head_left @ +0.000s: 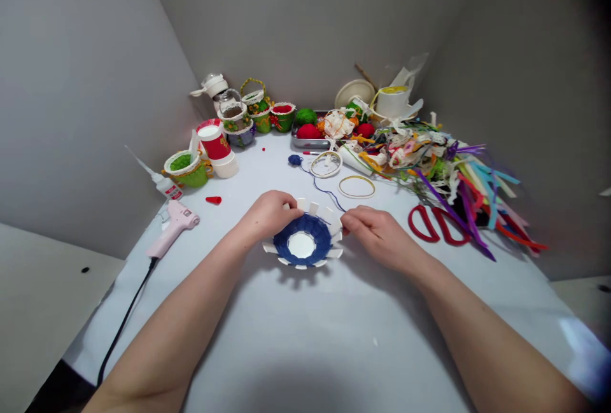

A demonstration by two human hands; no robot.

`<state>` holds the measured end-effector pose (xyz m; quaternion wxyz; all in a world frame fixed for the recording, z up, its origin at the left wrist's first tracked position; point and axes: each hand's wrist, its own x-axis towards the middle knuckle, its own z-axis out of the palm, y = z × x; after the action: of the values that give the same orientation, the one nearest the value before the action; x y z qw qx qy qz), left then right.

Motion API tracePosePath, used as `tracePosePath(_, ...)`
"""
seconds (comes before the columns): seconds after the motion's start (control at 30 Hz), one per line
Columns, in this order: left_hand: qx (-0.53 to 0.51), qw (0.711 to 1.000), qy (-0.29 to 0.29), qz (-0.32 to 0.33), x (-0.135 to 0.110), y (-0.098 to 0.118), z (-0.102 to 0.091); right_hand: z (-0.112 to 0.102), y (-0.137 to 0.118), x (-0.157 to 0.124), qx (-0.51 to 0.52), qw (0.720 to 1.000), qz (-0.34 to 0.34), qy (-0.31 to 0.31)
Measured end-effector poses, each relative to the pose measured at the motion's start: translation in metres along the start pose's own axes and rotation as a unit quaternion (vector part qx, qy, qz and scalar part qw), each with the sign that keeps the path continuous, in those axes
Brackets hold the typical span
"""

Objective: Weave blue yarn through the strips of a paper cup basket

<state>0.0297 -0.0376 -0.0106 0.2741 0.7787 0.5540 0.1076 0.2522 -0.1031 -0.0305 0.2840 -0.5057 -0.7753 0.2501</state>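
My left hand (pixel 270 214) clasps the far strips of the flimsy paper cup (pixel 303 246), whose woven base seems firmer, while my right hand (pixel 377 230) pinches limp blue yarn (pixel 321 187).

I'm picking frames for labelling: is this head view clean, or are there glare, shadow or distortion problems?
Head view, centre: evenly lit, the left hand holding the paper cup and the right hand pinching blue yarn are sharp. Head view, edges: the wide lens bows the table and walls, the top right corner is dark, bluish glare sits lower right, soft shadow near the bottom.
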Motion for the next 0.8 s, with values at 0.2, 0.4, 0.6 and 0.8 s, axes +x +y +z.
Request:
tracePosePath(0.2, -0.021, 1.0, -0.004, 0.005, -0.002, 0.004, 0.0, 0.008, -0.002, 0.001, -0.006, 0.999, 0.019, -0.043)
tracePosePath(0.4, -0.027, 1.0, 0.01, -0.01, -0.002, 0.005, -0.001, 0.009, -0.001, 0.0, 0.057, 0.992, 0.109, -0.021)
tracePosePath(0.6, -0.038, 0.999, 0.012, -0.01, 0.001, 0.004, 0.005, 0.007, 0.001, 0.002, 0.08, 0.985, 0.151, -0.008)
tracePosePath(0.8, -0.032, 0.996, -0.076, 0.026, -0.009, 0.009, -0.006, 0.001, -0.003, -0.001, 0.041, 0.994, 0.095, 0.034)
